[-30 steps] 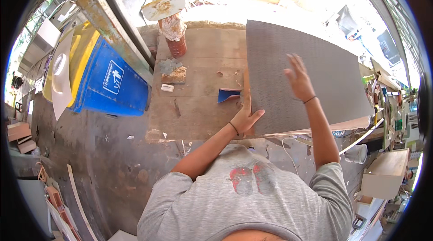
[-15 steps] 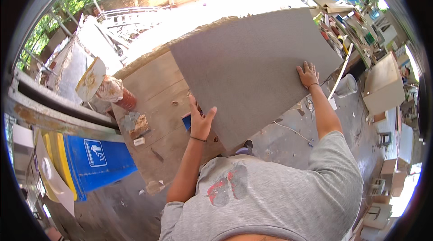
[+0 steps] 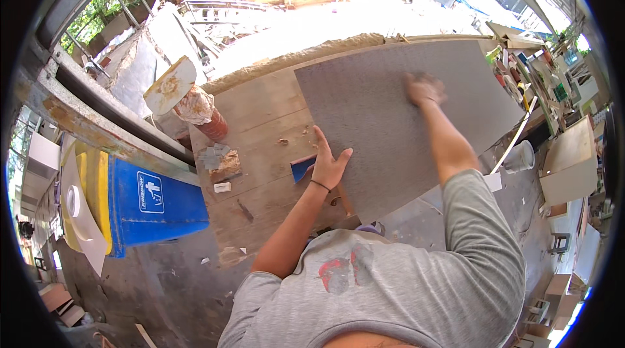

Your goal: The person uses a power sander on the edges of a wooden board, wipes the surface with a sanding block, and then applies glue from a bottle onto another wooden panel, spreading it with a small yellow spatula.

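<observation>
A large flat grey panel (image 3: 384,133) lies at a slant on a wooden worktable (image 3: 257,113). At the panel's left edge is my left hand (image 3: 331,166), its thumb and forefinger stretched wide apart; the other fingers are partly hidden. My right hand (image 3: 426,89) lies on the upper middle of the panel, blurred by motion, its fingers looking flat and spread with nothing in them. Beside my left hand, a small blue-faced block (image 3: 303,168) rests on the table, partly covered by the hand.
Left on the table are a rough brown block (image 3: 226,164), a small white piece (image 3: 222,187) and a wrapped reddish container (image 3: 213,128). A blue and yellow bin (image 3: 163,211) stands on the left. Tools and clutter fill the right, with a bucket (image 3: 519,156) below.
My right hand has slid from the panel's right side toward its upper middle. My left hand stays by the left edge. The whole view has shifted, with the scene now farther right and lower.
</observation>
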The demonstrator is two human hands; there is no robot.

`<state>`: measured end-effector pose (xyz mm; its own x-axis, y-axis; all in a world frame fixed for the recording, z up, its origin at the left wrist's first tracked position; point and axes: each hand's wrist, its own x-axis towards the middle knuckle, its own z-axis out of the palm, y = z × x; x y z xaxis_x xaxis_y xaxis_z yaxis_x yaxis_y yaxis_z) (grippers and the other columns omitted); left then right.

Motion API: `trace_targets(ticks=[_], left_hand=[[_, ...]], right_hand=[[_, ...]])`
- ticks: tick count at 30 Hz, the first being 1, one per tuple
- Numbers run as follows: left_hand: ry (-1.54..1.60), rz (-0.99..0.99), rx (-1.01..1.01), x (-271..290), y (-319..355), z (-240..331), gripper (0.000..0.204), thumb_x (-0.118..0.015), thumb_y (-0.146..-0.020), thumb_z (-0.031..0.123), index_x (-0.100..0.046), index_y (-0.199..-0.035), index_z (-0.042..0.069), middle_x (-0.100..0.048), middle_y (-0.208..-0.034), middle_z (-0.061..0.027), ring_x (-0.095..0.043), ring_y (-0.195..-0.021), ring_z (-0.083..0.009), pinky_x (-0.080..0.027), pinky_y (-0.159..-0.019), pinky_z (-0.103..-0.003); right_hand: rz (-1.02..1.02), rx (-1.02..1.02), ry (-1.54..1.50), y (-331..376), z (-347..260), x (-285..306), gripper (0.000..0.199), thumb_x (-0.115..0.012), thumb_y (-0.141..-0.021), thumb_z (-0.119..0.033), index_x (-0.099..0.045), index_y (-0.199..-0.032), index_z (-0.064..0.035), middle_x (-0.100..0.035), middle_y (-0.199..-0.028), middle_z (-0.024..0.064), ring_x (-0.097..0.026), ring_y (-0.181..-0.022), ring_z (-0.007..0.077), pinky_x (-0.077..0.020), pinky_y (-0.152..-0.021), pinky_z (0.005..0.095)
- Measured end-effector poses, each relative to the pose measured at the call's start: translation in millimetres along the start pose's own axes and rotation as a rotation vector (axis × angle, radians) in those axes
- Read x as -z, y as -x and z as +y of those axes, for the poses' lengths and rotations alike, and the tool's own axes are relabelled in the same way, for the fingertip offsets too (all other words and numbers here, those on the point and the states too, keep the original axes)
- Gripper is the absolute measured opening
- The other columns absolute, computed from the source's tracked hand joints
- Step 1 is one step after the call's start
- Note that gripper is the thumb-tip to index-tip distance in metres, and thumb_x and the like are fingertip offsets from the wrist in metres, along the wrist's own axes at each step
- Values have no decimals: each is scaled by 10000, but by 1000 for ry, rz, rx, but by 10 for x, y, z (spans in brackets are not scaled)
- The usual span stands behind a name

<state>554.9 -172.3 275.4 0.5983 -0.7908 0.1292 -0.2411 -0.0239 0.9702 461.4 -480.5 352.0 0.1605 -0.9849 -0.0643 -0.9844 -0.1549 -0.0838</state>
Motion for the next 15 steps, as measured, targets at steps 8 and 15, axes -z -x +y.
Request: trace_targets(ticks=[8,15], left_hand=[[-39,-118,108,-93,-49,-271,927,-608,-850,223,85,-1419,-10,-139,-1482,-204,-159,-1372,-308,-192,-1093,-349],[-8,777,-163,540,74,-305,952,-660,-822,347,-10,-1444,34,-73,-1493,-196,-147,-1367,-353,-174,-1098,-443]], right_hand=[[-845,1807,-298,2784,-2147,-249,569,-420,-911,-483,-407,-1351,-124,-428,-1356,158,-456,-1210,312,-365,-991,393],[-546,1959,-601,3037,-1288,864,625,-645,-804,-267,-401,-1343,-68,-399,-1381,150,-333,-1307,301,-309,-1060,385]])
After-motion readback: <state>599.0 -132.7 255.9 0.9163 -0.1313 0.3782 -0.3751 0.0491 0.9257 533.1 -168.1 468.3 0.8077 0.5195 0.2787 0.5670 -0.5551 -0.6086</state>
